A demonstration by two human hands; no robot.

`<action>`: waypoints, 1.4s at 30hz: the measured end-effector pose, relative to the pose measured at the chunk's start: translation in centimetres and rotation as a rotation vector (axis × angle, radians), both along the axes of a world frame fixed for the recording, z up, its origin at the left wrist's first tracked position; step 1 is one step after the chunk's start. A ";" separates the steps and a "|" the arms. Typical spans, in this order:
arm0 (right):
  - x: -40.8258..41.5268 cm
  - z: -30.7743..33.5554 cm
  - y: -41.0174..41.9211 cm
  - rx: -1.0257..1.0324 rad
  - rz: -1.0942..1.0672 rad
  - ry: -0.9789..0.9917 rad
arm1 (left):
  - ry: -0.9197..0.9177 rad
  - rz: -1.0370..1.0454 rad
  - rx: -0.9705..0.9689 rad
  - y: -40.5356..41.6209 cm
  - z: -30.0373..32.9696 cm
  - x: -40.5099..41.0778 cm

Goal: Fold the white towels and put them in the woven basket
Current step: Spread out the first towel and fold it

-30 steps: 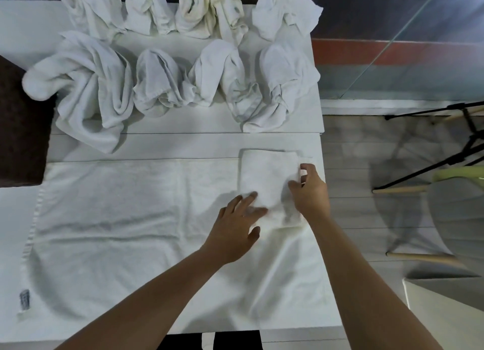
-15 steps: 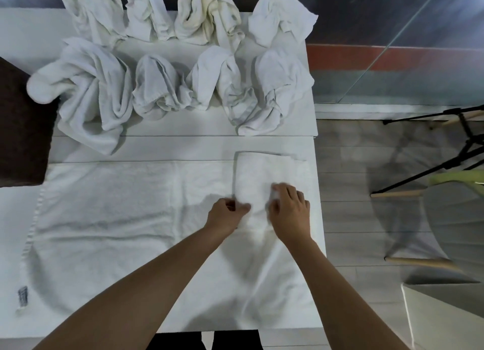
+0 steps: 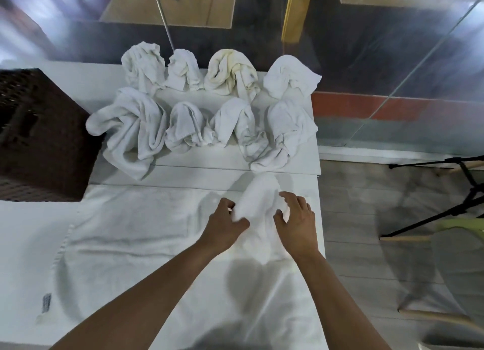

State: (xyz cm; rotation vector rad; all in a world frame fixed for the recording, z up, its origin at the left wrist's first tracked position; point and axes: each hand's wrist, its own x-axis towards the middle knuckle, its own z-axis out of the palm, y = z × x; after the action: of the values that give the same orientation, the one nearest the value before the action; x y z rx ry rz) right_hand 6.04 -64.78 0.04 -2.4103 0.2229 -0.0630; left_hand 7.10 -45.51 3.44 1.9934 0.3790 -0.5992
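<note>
Folded towel (image 3: 258,205) gripped between left hand (image 3: 226,225) and right hand (image 3: 297,221), lifted just off the surface (image 3: 288,182). Next: carried left, well across to the woven basket (image 3: 36,137).

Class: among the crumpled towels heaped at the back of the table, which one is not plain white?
The yellowish towel, third from the left in the far row. It has a cream-yellow tinge, while the others around it look plain white.

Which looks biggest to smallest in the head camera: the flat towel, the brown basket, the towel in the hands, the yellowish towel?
1. Flat spread towel.
2. Woven basket, partly cut off at the left edge, so really bigger.
3. and 4. Folded towel held by both hands and the yellowish crumpled towel look alike; the yellowish one is farther away.
</note>
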 end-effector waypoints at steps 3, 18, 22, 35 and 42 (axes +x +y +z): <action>1.0 1.9 1.9 -0.028 0.089 -0.039 | -0.150 -0.091 0.096 3.4 2.3 -1.0; 1.9 9.6 23.7 -0.203 0.747 0.045 | -0.406 0.008 0.353 26.4 9.3 -12.9; -1.6 10.8 31.8 0.028 0.763 0.116 | -0.406 0.157 0.311 34.8 9.5 -18.2; -8.5 11.8 56.4 0.289 0.898 0.238 | -0.444 0.654 0.175 55.7 8.4 -30.9; -7.6 9.8 67.3 0.335 0.967 0.286 | -0.473 0.899 0.166 62.8 6.4 -31.8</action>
State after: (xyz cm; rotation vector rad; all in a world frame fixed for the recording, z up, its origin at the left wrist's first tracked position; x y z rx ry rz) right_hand -1.52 2.51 9.88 -1.9511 -0.7487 0.6976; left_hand -24.70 17.29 9.84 1.7925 0.9598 0.4699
